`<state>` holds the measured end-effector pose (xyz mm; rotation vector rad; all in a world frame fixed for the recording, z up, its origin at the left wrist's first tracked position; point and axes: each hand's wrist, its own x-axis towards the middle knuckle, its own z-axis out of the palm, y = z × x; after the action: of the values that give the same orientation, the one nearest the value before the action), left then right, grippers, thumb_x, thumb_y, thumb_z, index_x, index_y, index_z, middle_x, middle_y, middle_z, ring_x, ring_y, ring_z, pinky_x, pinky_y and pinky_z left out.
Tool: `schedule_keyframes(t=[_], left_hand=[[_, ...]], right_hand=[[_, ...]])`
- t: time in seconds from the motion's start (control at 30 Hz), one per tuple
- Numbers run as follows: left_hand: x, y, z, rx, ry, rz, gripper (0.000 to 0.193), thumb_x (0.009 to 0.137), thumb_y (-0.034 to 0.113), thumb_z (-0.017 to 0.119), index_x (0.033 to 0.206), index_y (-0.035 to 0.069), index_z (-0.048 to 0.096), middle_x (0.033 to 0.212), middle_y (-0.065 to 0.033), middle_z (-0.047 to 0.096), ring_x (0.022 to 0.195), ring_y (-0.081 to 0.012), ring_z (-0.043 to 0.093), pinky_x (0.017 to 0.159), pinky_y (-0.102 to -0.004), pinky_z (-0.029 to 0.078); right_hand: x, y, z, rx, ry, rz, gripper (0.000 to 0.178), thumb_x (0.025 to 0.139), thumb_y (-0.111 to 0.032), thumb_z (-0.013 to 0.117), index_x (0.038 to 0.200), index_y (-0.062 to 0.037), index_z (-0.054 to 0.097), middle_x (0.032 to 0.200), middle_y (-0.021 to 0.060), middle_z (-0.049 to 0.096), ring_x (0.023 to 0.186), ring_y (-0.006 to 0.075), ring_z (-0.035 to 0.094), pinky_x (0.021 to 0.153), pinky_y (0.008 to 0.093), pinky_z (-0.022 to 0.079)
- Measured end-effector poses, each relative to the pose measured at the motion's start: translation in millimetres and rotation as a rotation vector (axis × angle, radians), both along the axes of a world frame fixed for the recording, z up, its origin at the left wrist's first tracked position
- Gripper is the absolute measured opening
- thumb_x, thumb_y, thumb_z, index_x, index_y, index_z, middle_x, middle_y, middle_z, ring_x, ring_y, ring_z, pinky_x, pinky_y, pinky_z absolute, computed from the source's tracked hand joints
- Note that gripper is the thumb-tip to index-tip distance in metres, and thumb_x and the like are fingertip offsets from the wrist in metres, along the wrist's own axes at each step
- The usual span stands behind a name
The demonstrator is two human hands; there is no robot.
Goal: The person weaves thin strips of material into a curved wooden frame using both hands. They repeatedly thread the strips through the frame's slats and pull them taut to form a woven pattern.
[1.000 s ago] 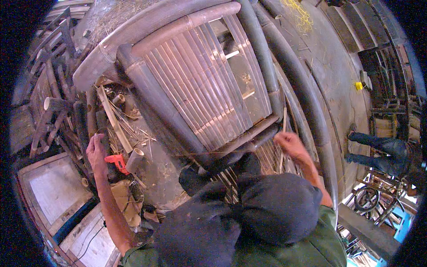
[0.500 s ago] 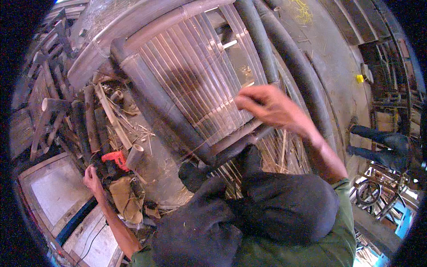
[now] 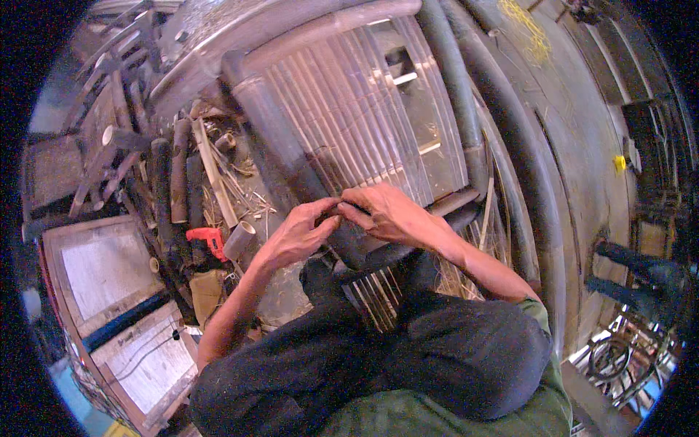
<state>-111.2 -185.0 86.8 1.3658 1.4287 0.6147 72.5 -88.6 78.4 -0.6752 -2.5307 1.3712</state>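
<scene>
Both hands meet over the near left corner of a slatted bamboo panel (image 3: 349, 109) framed by thick dark bamboo poles. My left hand (image 3: 300, 231) is closed, its thumb and fingertips pinched together. My right hand (image 3: 389, 215) has bent fingers closed against the left fingertips. Whatever lies between the fingers is too small or hidden to make out. The light slats run lengthwise side by side, with a wide gap (image 3: 416, 109) between them toward the right. Beneath my hands, the frame's corner is partly covered.
A red power drill (image 3: 207, 242) lies left among bamboo offcuts (image 3: 211, 171) and poles. Two wood-framed white panels (image 3: 105, 273) stand at the lower left. Long curved bamboo poles (image 3: 513, 138) flank the right side. Another person's dark-trousered legs (image 3: 630, 269) show far right.
My left hand has come from beside the drill at the left to the panel's near corner. My right hand has moved left and down to meet it. The view has shifted slightly.
</scene>
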Motion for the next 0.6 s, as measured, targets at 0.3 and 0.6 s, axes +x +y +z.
schedule_keyframes(t=[0.3,0.6], left_hand=[[0,-9,-21,-0.205,-0.204,0.409,0.031,0.099,0.030,0.049,0.082,0.009,0.063,0.066,0.0084,0.039,0.061,-0.0047,0.035,0.054,-0.0229,0.028],[-97,-62,-15,-0.060,-0.128,0.971,0.032,0.098,0.034,0.052,0.086,0.007,0.066,0.063,0.0106,0.036,0.057,-0.0021,0.030,0.051,-0.0215,0.023]], right_hand=[[41,10,-17,-0.272,0.012,0.001,0.029,0.096,-0.027,0.053,0.095,0.0010,0.059,0.075,0.0170,0.057,0.070,0.0224,0.055,0.066,0.0389,0.043],[147,27,-21,-0.538,-0.159,-0.383,0.029,0.099,-0.027,0.052,0.091,-0.0004,0.060,0.076,-0.0026,0.053,0.074,0.0074,0.046,0.065,0.0257,0.040]])
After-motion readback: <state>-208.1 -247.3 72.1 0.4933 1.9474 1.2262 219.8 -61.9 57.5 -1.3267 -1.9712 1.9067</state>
